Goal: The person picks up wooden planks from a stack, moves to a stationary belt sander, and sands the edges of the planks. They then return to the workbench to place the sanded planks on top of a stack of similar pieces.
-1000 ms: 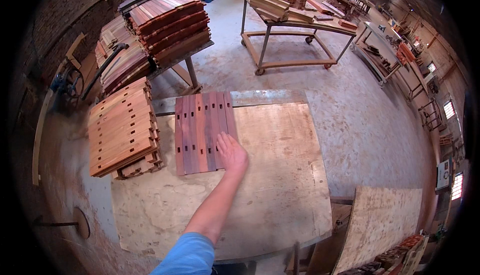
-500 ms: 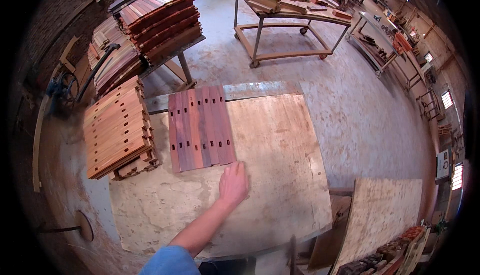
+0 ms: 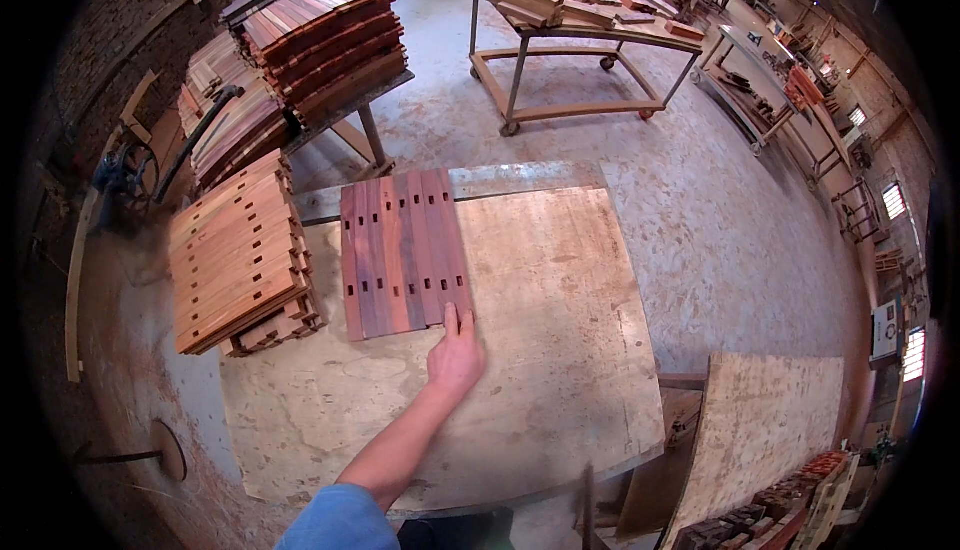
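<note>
My left hand [image 3: 458, 354] reaches in from the lower edge in a blue sleeve. Its fingers are stretched out, with the tips resting on the near right corner of a slatted wooden panel [image 3: 400, 250]. Whether the thumb goes under the panel's edge is hidden. Reddish-brown and purplish slats lie side by side in this panel, with two rows of small dark slots across them. It lies flat on a plywood-topped table [image 3: 560, 350]. My right hand is out of view.
Left of the panel is a stack of lighter slotted panels [image 3: 240, 255]. Behind it, a taller stack of slatted panels [image 3: 325, 40] stands on a stand. A wheeled cart [image 3: 590, 35] carries timber pieces. At lower right are a plywood board [image 3: 765, 420] and wood offcuts [image 3: 775, 510].
My left hand has shifted slightly left and forward. Its fingers, curled beside the panel's near right corner before, now extend onto it. The panel stays in place on the table.
</note>
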`<move>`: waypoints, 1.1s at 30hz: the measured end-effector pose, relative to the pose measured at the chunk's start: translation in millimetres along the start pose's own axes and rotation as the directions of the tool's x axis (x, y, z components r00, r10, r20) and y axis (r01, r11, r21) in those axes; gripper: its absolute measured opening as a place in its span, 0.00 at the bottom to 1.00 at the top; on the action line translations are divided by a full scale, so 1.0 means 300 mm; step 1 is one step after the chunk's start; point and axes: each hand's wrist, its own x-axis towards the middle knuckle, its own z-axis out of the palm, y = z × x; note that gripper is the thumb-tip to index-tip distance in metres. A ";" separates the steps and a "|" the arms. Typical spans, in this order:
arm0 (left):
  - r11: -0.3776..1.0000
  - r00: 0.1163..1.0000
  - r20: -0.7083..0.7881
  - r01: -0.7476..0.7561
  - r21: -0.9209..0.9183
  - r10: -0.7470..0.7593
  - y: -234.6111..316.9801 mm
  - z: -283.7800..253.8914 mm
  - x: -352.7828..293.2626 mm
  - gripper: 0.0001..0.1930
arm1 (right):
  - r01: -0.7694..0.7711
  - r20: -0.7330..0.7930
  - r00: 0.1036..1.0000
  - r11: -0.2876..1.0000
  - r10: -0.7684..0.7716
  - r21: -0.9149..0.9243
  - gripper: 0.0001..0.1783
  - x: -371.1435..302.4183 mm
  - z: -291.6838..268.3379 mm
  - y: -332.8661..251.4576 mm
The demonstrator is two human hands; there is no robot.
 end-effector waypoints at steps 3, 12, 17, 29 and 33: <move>1.000 1.000 -0.014 -0.003 0.005 0.003 -0.018 -0.024 -0.003 0.30 | 0.038 0.002 0.999 0.999 -0.038 -0.010 0.18 0.012 0.029 0.076; 1.000 1.000 -0.018 -0.006 0.023 0.006 -0.081 -0.046 -0.016 0.30 | 0.023 0.009 1.000 0.999 -0.024 0.035 0.19 -0.005 0.006 0.036; 0.997 0.997 -0.036 0.068 0.030 -0.066 -0.066 -0.098 -0.022 0.30 | 0.053 -0.025 0.998 0.997 -0.052 0.051 0.20 -0.009 0.006 0.046; 0.984 0.966 -0.193 0.178 0.000 -0.174 -0.092 -0.151 -0.009 0.29 | 0.023 0.023 0.999 0.999 -0.023 0.032 0.19 0.010 0.064 0.141; 0.993 0.987 -0.110 0.114 -0.007 -0.114 -0.117 -0.116 0.025 0.28 | -0.022 -0.002 1.000 0.991 0.022 0.131 0.27 -0.017 0.119 0.309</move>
